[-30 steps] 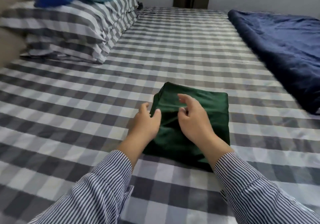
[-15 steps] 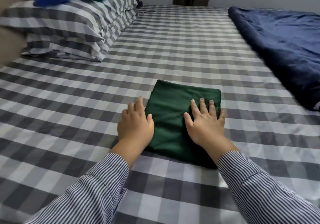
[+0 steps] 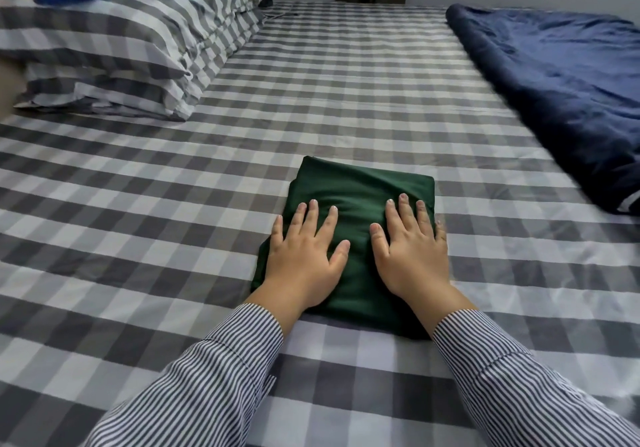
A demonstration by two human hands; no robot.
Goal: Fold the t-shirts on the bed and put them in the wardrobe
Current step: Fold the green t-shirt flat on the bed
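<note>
Our left hand (image 3: pixel 300 260) and right hand (image 3: pixel 408 252) lie flat, fingers straight and spread, pressing side by side on the folded dark green cotton t-shirt (image 3: pixel 360 197), which sits directly under our palms on the grey-and-white checked bed (image 3: pixel 346 93). We judge it light, soft and floppy, so the fold could slump; we should slide our fingers under both side edges and lift it as a flat packet.

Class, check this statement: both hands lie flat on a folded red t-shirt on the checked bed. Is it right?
Not quite: the folded t-shirt is dark green, not red, as the head view shows. The left hand and right hand do lie flat on it, on the checked bed.
</note>
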